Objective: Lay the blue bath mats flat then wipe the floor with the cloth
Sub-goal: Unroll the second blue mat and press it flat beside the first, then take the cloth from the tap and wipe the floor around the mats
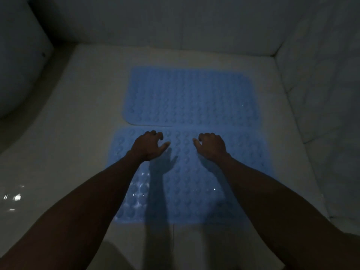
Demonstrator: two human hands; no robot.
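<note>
- Blue, bubble-textured near bath mat [194, 182] flat on the pale floor tile [81, 133], both arms reaching out over it.
- Left hand [150, 146] and right hand [211, 146] near its far edge, fingers loosely curled, thumbs out, holding nothing; contact with the mat unclear in the dim light.
- Beyond, far bath mat [191, 96] also flat, edges nearly touching.
- Laying seemingly done; wiping still ahead, no cloth visible.

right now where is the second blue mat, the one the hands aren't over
In the head view the far blue mat lies flat on the white floor, beyond the near blue mat under both hands, edges almost meeting, toward the back wall.
</note>
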